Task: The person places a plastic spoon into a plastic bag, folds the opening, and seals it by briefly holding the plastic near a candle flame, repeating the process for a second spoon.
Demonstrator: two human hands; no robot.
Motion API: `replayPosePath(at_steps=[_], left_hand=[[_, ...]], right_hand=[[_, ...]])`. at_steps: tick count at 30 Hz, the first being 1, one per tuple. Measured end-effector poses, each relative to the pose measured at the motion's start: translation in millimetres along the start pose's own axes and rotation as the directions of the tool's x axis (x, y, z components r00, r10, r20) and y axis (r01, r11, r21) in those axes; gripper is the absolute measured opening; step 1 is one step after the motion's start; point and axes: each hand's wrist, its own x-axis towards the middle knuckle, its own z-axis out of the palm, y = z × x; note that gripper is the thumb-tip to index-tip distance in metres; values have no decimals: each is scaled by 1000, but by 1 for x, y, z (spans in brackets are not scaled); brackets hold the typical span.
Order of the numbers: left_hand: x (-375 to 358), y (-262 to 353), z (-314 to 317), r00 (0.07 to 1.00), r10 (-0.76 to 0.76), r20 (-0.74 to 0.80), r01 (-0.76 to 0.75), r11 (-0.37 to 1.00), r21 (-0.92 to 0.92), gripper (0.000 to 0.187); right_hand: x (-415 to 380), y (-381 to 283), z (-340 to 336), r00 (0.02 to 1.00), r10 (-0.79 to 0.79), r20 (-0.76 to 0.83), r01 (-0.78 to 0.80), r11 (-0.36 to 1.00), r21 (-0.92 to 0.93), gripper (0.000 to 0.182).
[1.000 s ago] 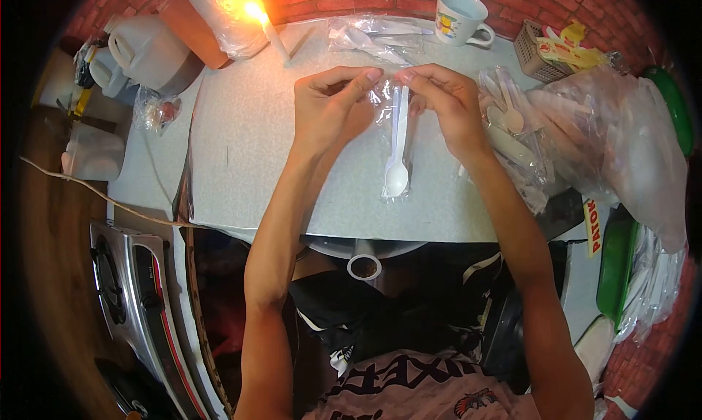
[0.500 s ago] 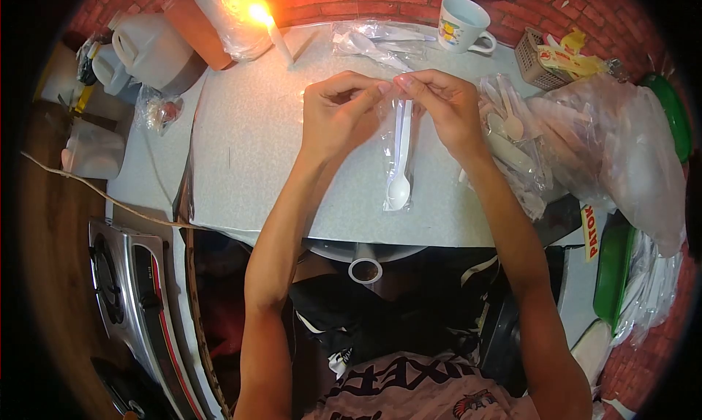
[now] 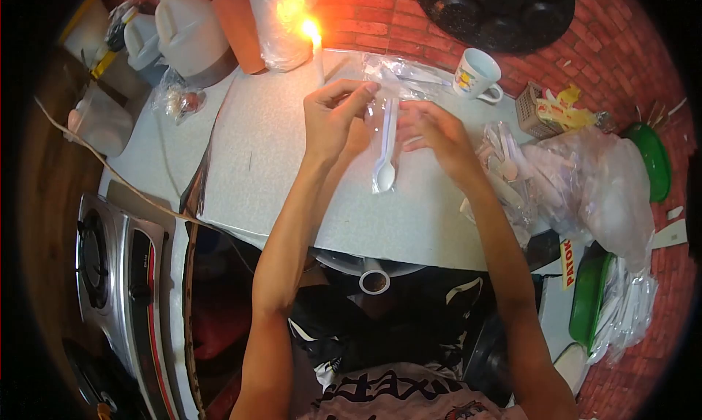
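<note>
A clear plastic sleeve with a white plastic spoon (image 3: 387,173) inside hangs over the table, its bowl end down. My left hand (image 3: 335,120) pinches the sleeve's top corner between thumb and finger. Just right of the sleeve is my right hand (image 3: 437,137), its fingers apart and slightly blurred, with nothing visible in it. A lit candle (image 3: 317,58) stands upright beyond my left hand. Behind the hands lie more wrapped utensils (image 3: 402,76) in clear plastic.
A mug (image 3: 477,75) and a small basket (image 3: 528,111) stand at the back right. Plastic bags (image 3: 578,175) with utensils cover the right side. Jugs (image 3: 191,39) stand at the back left, and a gas stove (image 3: 121,259) is at the lower left.
My right hand has let go of the sleeve's top, opened and moved slightly down and right. My left hand still pinches it. The camera view has shifted, showing more wall.
</note>
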Motion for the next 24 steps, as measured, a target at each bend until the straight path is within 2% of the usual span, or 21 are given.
replayPosePath(at_steps=[1,3,5,7,11,13,17,19,20,22,23,24], left_hand=[[3,1,-4,999,25,-27,-26,999,-21,21],[7,8,-9,994,55,-91,-61,996,-61,16],[9,14,-20,981,-3,-193,-16,995,-97,19],[13,14,-32,966,40,-256,-66,993,-94,20],[17,11,-49,916,68,-396,-129,983,-130,19],[17,9,-51,915,71,-396,-128,984,-122,19],[12,13,-42,927,22,-375,-89,983,-163,21],[14,11,-42,926,50,-373,-108,984,-138,21],[15,9,-44,921,81,-382,-134,984,-114,21],[19,5,-48,913,101,-394,-163,978,-127,20],[19,6,-49,900,124,-417,-199,970,-140,20],[19,7,-49,891,136,-433,-217,966,-143,19]], right_hand=[[5,-2,8,1000,-4,9,5,1000,-10,30],[21,-2,26,992,-3,130,12,997,-73,31],[42,8,37,986,-3,169,15,997,-71,31],[59,20,48,958,-21,285,42,997,-68,33],[67,38,69,949,15,314,-7,1000,-27,38],[69,55,75,933,-100,344,73,993,91,41],[65,47,82,939,-120,323,121,993,16,44],[60,41,82,960,-30,280,-47,964,264,42],[61,40,79,962,-31,272,-45,962,270,42],[63,40,73,921,78,381,-176,957,229,47],[61,38,72,923,83,376,-182,955,235,47],[59,37,72,912,102,397,-178,971,162,46]])
